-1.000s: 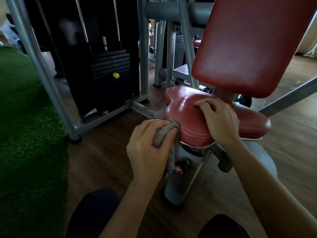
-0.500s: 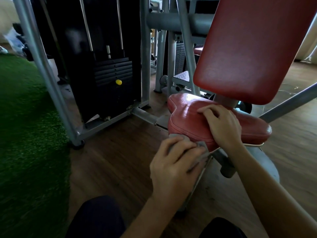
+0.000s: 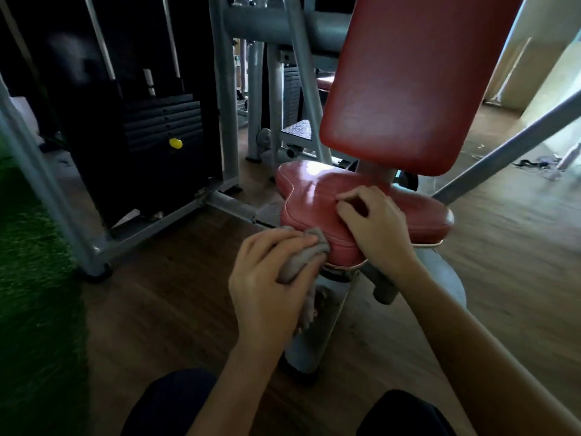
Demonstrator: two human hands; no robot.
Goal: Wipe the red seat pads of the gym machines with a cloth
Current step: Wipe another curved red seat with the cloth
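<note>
At the far left, a strip of green turf (image 3: 31, 278) runs along the edge of the wooden floor (image 3: 163, 294). Just beside it a grey frame post (image 3: 47, 190) slants down to a black foot on the boards. Behind the post stands a black weight stack (image 3: 160, 121) with a yellow selector pin (image 3: 175, 143) pushed into one of its plates.

Toward the middle, the left hand (image 3: 267, 287) reaches forward from the bottom of the view. Its fingers are curled round a bunched grey cloth (image 3: 301, 256), gripping it firmly. The top of the wad is pressed against the front left edge of the red seat pad (image 3: 314, 196), and a loose tail of cloth hangs below the palm in front of the grey seat pedestal (image 3: 314, 335).

The seat pad is glossy, with a bright patch of light on its rear left lobe. The right hand (image 3: 374, 221) rests on top of it near the front, just beside the cloth. The fingers are loosely bent with the tips touching the vinyl, and they hold nothing. The forearm comes in from the lower right corner.

Above the seat rises the large red back pad (image 3: 408, 83), tilted slightly. To the right a grey diagonal bar (image 3: 503, 152) climbs toward the upper corner over the lighter floor. Two dark-clothed knees (image 3: 169, 404) show at the bottom edge.
</note>
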